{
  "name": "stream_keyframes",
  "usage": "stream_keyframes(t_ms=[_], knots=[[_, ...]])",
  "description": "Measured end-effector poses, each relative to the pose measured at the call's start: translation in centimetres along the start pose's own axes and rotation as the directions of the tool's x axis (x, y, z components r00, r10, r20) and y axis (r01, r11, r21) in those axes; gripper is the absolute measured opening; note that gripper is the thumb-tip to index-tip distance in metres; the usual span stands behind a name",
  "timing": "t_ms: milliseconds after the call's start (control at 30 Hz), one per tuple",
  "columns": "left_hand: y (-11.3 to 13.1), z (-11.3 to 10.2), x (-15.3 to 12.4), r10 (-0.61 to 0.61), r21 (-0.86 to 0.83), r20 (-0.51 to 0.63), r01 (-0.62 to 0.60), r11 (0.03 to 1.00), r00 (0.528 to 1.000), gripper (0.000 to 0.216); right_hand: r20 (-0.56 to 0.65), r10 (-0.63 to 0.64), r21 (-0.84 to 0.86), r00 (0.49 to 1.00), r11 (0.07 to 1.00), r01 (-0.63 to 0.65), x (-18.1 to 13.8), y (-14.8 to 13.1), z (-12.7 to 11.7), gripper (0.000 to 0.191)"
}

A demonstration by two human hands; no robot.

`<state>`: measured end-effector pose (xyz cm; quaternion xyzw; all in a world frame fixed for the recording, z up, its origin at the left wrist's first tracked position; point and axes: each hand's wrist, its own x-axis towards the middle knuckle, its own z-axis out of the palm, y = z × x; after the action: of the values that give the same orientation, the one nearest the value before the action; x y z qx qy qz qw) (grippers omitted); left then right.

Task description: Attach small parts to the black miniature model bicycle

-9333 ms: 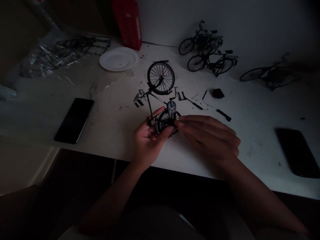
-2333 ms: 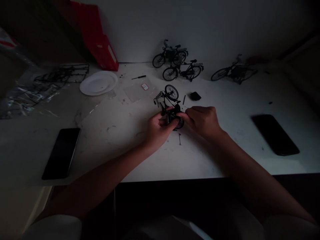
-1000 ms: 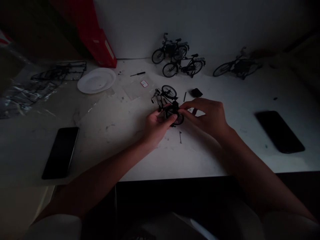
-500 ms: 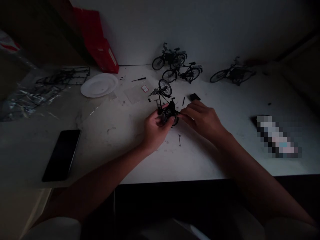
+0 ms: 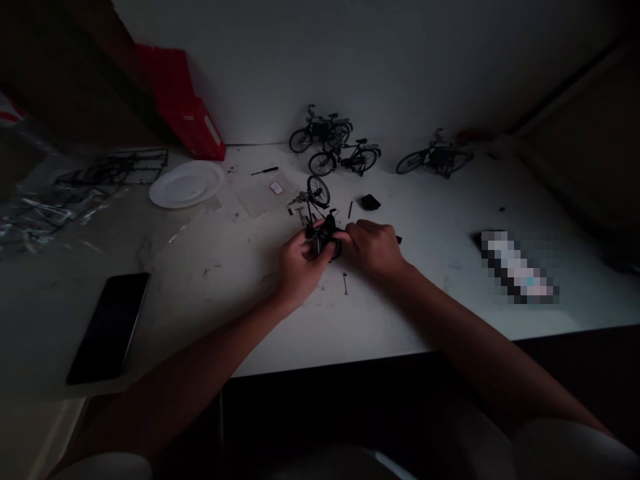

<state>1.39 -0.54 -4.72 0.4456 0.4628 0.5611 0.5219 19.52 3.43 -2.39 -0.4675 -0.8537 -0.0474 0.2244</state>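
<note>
My left hand point(image 5: 301, 272) is closed around a small black model bicycle point(image 5: 320, 217), gripping it near the rear wheel and seat. The bicycle is tilted, with its front wheel point(image 5: 319, 191) and handlebar pointing up and away. My right hand point(image 5: 374, 248) is closed against the rear of the bicycle, its fingertips close to my left thumb. A dark end of a thin tool point(image 5: 399, 240) sticks out on the right side of that fist; the rest is hidden by the fingers. Below the hands, a thin small rod-like part point(image 5: 345, 284) lies on the white table point(image 5: 300, 340).
Behind stand finished-looking model bicycles point(image 5: 345, 160), with another model bicycle point(image 5: 435, 159) farther right. A white plate point(image 5: 187, 185), red box point(image 5: 205, 130), small screwdriver point(image 5: 265, 171), black part point(image 5: 370, 202), dark part frames point(image 5: 135, 163) and a phone point(image 5: 110, 327) lie around.
My right hand has turned into a tighter fist, closer to the bicycle, and a dark tool end now shows beyond it. The whole view has shifted slightly.
</note>
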Motion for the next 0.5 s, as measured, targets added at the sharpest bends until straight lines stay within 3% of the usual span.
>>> stream_keyframes(t_ms=[200,500], knots=[[0.13,-0.18,0.19,0.003,0.039,-0.023,-0.002,0.999,1.000,0.063,0.207,0.070,0.018,0.976,0.997,-0.075,0.26,-1.03,0.13,0.060],[0.32,-0.36,0.21,0.005,0.079,-0.026,-0.003,0.997,1.000,0.067,0.270,-0.060,0.213,0.961,0.977,0.002,0.06,-0.25,-0.46,0.032]])
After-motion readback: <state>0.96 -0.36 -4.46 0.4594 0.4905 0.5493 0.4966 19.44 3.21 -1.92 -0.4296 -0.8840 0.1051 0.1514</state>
